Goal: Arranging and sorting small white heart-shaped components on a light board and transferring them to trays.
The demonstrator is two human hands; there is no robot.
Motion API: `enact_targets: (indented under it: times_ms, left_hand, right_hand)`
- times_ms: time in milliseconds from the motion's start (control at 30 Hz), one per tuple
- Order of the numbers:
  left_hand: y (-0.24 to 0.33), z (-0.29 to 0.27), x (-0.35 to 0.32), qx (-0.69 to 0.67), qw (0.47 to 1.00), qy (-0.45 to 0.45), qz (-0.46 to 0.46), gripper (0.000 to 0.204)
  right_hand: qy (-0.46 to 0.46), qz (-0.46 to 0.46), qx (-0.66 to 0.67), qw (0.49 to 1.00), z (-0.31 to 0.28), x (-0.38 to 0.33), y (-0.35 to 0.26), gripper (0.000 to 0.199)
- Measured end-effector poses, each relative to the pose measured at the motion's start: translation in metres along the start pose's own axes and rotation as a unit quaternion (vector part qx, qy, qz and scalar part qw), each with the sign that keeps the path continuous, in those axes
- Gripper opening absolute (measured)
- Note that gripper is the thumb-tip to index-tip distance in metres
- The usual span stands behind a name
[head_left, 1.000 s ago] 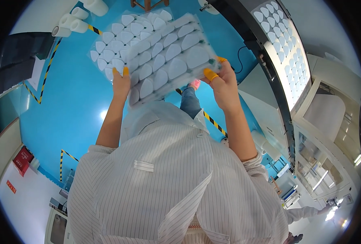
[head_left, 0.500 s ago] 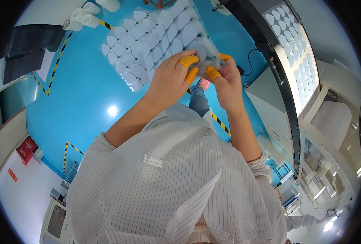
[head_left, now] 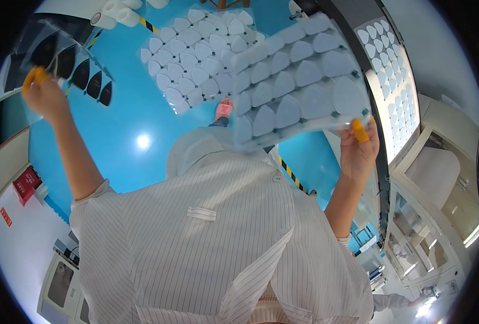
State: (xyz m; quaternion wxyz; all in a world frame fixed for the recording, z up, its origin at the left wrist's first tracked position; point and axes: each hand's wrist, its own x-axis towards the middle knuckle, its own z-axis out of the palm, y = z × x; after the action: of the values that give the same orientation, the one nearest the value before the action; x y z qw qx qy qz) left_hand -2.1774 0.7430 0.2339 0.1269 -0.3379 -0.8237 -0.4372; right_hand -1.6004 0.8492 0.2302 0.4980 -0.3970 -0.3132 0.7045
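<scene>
The held sheet (head_left: 299, 81), clear and set with rows of pale rounded shapes, hangs at the right of the spread sheet (head_left: 196, 54), a similar one lying lower down. In this view it covers part of the spread sheet's right border; whether the two touch, I cannot tell. Its longer axis runs across, climbing toward the right. The right hand (head_left: 360, 148) has its near right corner, thumb and fingers closed on that corner, so the held sheet reaches leftward and away from these fingers, toward the spread sheet.

The left hand (head_left: 47, 97) is out past the spread sheet's left side, well apart from the held sheet, so the right hand is the nearer. Its fingers look pinched on a clear film (head_left: 81, 74) carrying dark pointed shapes; blur hides the exact grip. Both hands wear orange finger covers (head_left: 360, 131).

Just nearer the wearer than the spread sheet is a pink shoe (head_left: 224, 109). White rolls (head_left: 127, 16) stand beyond its upper left, and a lit panel (head_left: 393, 89) with pale shapes lies well to its right.
</scene>
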Motion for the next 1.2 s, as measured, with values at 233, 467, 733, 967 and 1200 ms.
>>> enact_targets:
  times_ms: [233,467,733,967,1200]
  left_hand:
    - [0.046,0.167,-0.146,0.117,0.947,-0.291,0.078,0.028]
    - [0.115,0.212,-0.249,-0.233,0.862,-0.449,-0.032,0.047]
    - [0.206,0.082,-0.211,-0.334,0.786,-0.476,0.211,0.036]
    - [0.201,0.070,-0.215,-0.307,0.792,-0.513,0.121,0.039]
    - [0.197,0.078,-0.221,-0.353,0.744,-0.562,0.073,0.030]
  right_hand:
    - [0.007,-0.038,-0.010,0.999,-0.002,-0.015,-0.023,0.012]
    - [0.020,-0.039,0.004,0.999,0.024,-0.018,-0.023,0.016]
    - [0.002,-0.014,-0.050,0.999,0.078,-0.009,0.005,0.017]
    - [0.029,0.014,-0.069,0.997,0.096,-0.002,0.020,0.015]
    - [0.038,0.028,-0.097,0.994,0.091,-0.002,0.020,0.016]
